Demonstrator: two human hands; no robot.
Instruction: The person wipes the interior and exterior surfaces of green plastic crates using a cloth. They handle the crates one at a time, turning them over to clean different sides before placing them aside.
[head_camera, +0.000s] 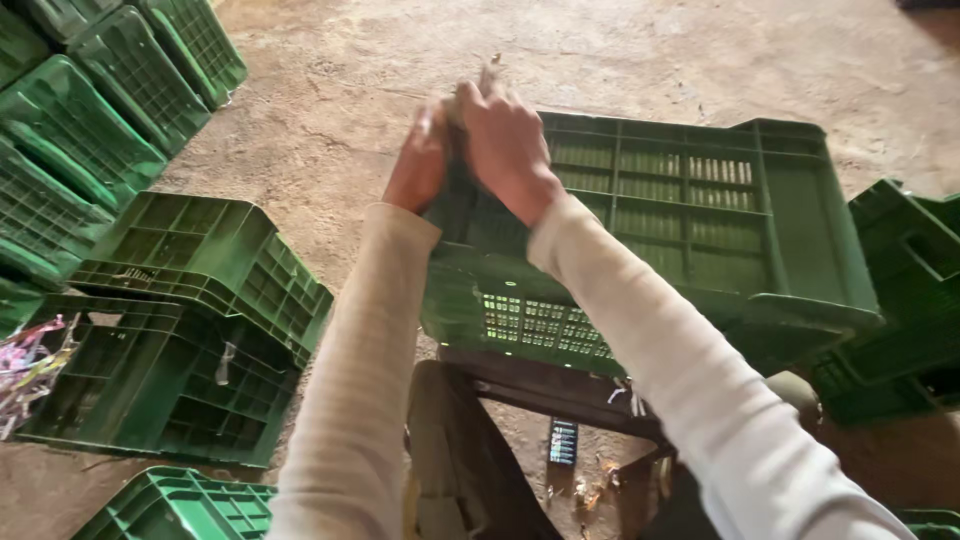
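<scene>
1. I see both my arms in long, close-fitting sleeves, cream-white with a fine ribbed knit.
2. The left sleeve (350, 400) ends at the wrist; the left hand (418, 160) is bare.
3. The right sleeve (680, 370) is the same; the right hand (505, 150) is bare, with no gloves, rings or watch visible.

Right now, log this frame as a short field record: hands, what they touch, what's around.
left hand: raised over the crate's near edge, pressed against the right hand
right hand: fingers closed around a small pale thing, kind too blurred to tell
green crate: slatted plastic, tilted, resting on a dark wooden stand
sleeves: cream, long
left side: stacked green crates, more rows behind
right side: another green crate
floor: bare concrete
</scene>
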